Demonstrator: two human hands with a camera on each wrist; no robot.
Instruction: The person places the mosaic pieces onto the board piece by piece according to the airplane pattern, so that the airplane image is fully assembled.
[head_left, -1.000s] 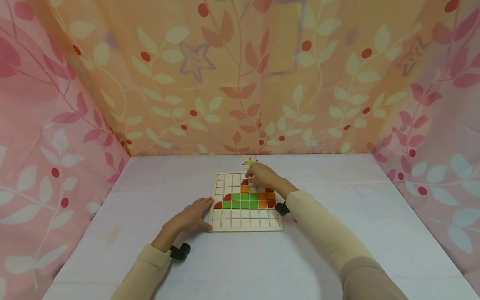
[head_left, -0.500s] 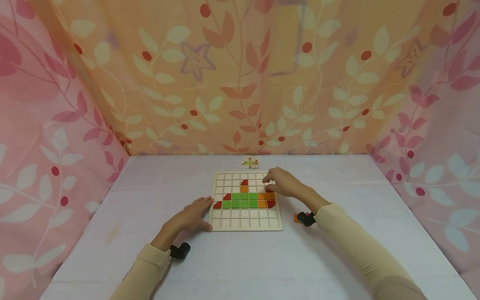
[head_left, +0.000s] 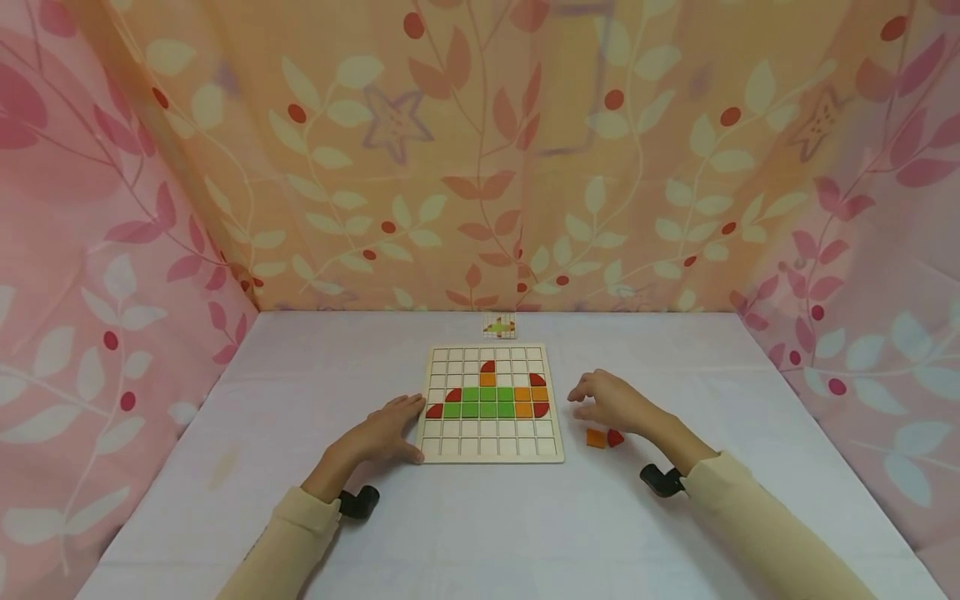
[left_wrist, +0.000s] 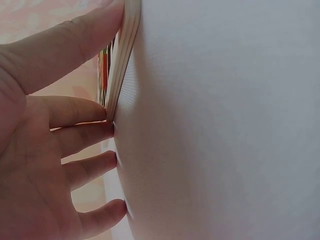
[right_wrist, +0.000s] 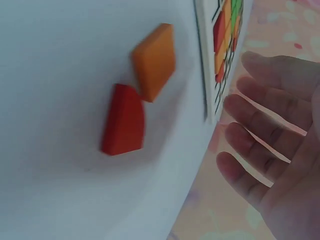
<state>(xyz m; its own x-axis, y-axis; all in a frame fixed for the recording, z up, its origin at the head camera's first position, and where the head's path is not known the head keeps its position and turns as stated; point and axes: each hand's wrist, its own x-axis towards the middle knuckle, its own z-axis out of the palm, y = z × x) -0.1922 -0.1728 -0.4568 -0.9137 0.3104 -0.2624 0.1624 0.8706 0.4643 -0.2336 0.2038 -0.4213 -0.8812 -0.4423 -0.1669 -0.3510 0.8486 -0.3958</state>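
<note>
A wooden grid board (head_left: 491,451) lies flat on the table, bearing green squares (head_left: 487,401), orange squares and red quarter-round tiles in several of its cells. My left hand (head_left: 386,429) rests at the board's left edge, thumb and fingertips touching its side, as the left wrist view also shows. Right of the board, my right hand (head_left: 617,402) hovers with relaxed fingers and holds nothing. Just below it on the cloth lie an orange square tile (right_wrist: 155,62) and a red quarter-round tile (right_wrist: 124,120), side by side; both are plain in the right wrist view.
A small pattern card (head_left: 499,326) lies behind the board, printed with a coloured shape on a grid. The table wears a white cloth (head_left: 480,533). Leaf-patterned curtains (head_left: 480,167) stand behind it and at both sides.
My right hand has moved from above the board's upper cells rightward and toward me, off the board to the loose tiles, uncovering the pattern card. The left hand has stayed in place.
</note>
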